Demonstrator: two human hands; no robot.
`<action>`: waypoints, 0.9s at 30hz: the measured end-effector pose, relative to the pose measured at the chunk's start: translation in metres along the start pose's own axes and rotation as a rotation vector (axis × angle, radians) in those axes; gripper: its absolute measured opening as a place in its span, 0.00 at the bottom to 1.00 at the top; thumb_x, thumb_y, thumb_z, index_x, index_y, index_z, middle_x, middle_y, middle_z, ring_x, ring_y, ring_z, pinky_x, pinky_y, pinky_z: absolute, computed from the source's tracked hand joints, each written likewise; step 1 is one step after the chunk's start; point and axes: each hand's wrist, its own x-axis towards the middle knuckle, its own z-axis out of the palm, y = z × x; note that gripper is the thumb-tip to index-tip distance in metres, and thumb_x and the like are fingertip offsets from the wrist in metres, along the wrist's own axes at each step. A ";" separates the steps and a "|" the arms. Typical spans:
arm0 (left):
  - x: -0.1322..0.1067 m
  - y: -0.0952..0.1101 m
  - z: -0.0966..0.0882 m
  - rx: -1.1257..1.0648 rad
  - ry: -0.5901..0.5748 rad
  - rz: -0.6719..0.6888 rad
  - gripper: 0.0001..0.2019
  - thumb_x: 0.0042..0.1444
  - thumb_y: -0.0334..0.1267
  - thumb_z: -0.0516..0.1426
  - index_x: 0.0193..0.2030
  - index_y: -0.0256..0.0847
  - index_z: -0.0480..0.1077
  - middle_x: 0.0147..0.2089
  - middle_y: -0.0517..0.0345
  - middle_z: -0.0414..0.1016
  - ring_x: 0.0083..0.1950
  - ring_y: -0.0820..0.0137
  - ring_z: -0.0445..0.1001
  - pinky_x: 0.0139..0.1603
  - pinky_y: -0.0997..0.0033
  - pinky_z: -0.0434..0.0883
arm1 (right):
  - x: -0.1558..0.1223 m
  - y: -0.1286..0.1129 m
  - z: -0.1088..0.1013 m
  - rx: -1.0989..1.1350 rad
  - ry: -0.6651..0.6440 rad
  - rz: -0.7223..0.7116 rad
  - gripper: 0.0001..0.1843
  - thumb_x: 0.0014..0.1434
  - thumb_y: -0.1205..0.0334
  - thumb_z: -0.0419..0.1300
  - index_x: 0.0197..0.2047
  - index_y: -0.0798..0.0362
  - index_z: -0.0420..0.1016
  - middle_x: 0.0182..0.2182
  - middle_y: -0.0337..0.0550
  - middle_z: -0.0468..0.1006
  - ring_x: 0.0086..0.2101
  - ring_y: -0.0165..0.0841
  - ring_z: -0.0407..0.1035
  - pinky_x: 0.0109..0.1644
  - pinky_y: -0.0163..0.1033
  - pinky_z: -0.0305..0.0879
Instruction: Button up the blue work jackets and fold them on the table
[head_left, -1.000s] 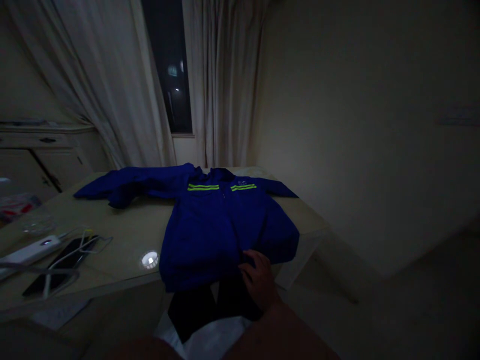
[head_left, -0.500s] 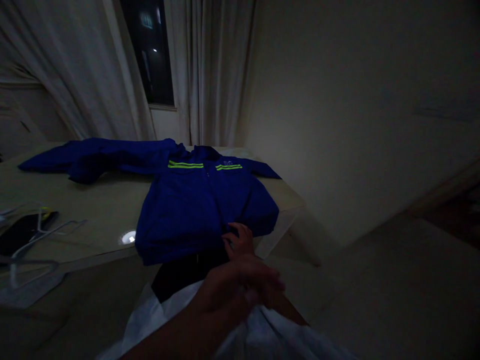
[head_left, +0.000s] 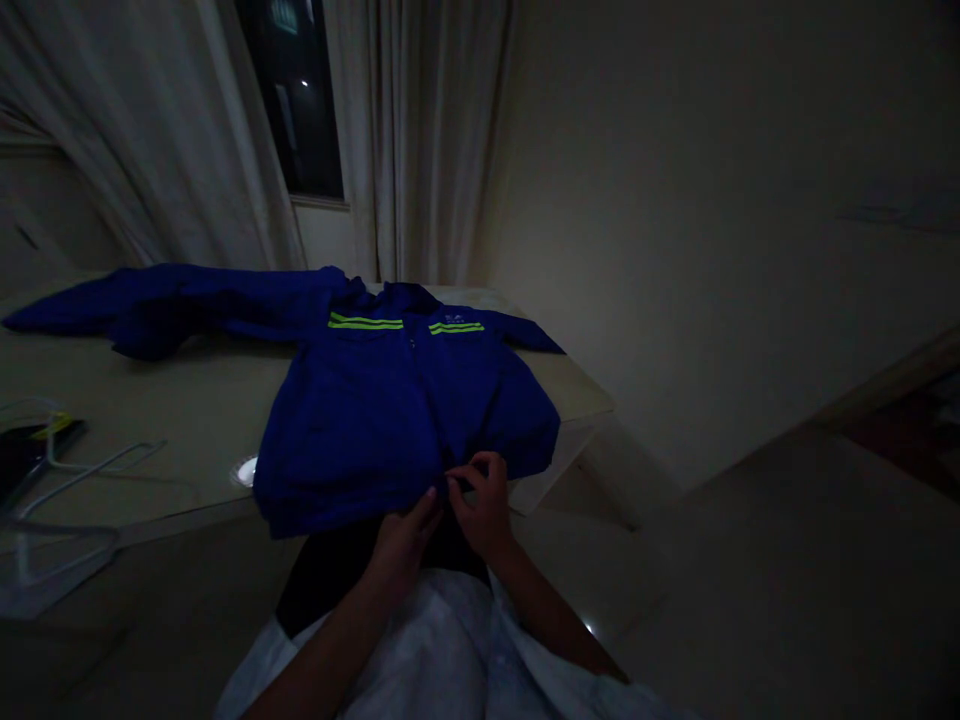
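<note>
A blue jacket [head_left: 360, 420] with yellow-green chest stripes lies spread front side up on the table, its hem hanging at the near edge. One sleeve stretches out to the left; the other lies toward the right corner. At the middle of the hem, by the front opening, my left hand [head_left: 403, 540] pinches the jacket's edge between thumb and fingers. Just right of it, my right hand [head_left: 482, 505] has its fingers bent together on the other side of the opening. The dim light hides the exact spot each fingertip grips.
White wire hangers [head_left: 90, 470] and a dark item with a yellow part [head_left: 45, 440] lie on the table [head_left: 187, 400] at left. A small shiny round thing [head_left: 244, 471] sits by the jacket. Curtains [head_left: 420, 150] and a wall [head_left: 675, 250] stand behind.
My left hand has moved forward from in front of my right wrist to the jacket's hem. My right hand stays by the opening, and the view has shifted slightly.
</note>
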 end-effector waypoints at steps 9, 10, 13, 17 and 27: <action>-0.003 -0.005 0.009 0.024 0.084 0.132 0.20 0.42 0.34 0.77 0.42 0.35 0.79 0.41 0.51 0.85 0.36 0.68 0.83 0.40 0.71 0.82 | 0.019 -0.004 -0.027 0.016 -0.308 -0.050 0.06 0.64 0.69 0.65 0.42 0.49 0.81 0.40 0.42 0.77 0.45 0.37 0.71 0.53 0.44 0.65; -0.003 -0.004 0.010 0.018 0.080 0.138 0.22 0.40 0.35 0.78 0.42 0.35 0.79 0.41 0.52 0.85 0.36 0.68 0.83 0.40 0.71 0.81 | 0.021 -0.005 -0.029 0.019 -0.338 -0.052 0.06 0.64 0.70 0.65 0.42 0.49 0.81 0.40 0.42 0.77 0.45 0.37 0.72 0.52 0.43 0.65; -0.004 -0.002 0.013 0.036 0.042 0.112 0.26 0.34 0.39 0.80 0.40 0.34 0.80 0.40 0.50 0.85 0.37 0.66 0.83 0.43 0.68 0.81 | 0.023 -0.007 -0.034 -0.025 -0.394 -0.071 0.06 0.64 0.69 0.66 0.43 0.49 0.81 0.40 0.41 0.78 0.45 0.36 0.72 0.51 0.43 0.64; -0.004 -0.003 0.013 0.118 -0.051 0.153 0.27 0.33 0.43 0.80 0.40 0.33 0.81 0.44 0.43 0.85 0.48 0.56 0.83 0.53 0.61 0.79 | 0.020 -0.006 -0.031 -0.135 -0.408 -0.100 0.06 0.66 0.67 0.65 0.44 0.47 0.81 0.41 0.41 0.78 0.44 0.37 0.72 0.49 0.43 0.64; 0.005 -0.012 0.004 0.172 0.008 0.142 0.29 0.34 0.48 0.79 0.41 0.33 0.80 0.43 0.44 0.84 0.43 0.60 0.82 0.48 0.64 0.78 | 0.015 -0.003 -0.021 -0.231 -0.385 -0.130 0.04 0.68 0.66 0.64 0.44 0.48 0.80 0.41 0.42 0.78 0.44 0.38 0.72 0.48 0.44 0.63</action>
